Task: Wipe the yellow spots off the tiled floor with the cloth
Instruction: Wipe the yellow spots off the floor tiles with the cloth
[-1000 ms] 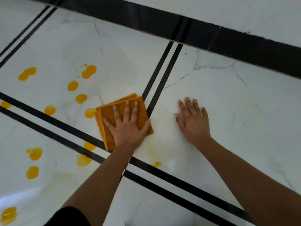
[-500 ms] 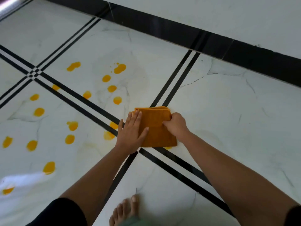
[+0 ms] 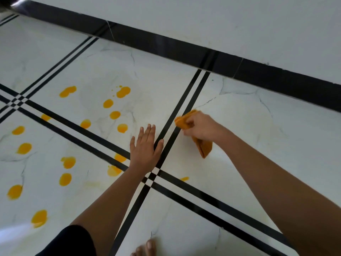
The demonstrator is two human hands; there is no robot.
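Note:
My right hand grips the folded orange cloth, which hangs from the fist just right of the black double stripe. My left hand lies flat on the white marble floor, fingers spread, holding nothing, its thumb across the stripe. Several yellow spots cover the tiles to the left, such as one spot near my left fingertips and another spot farther back. A small yellow smear sits by the stripe crossing below the cloth.
A black skirting band runs along the base of the white wall at the back. Black double stripes cross at a junction under my left wrist. My bare toes show at the bottom edge.
The cloth passed from under my left palm to my right hand, which lifted it bunched to the right. My left hand let go and now rests flat on the floor.

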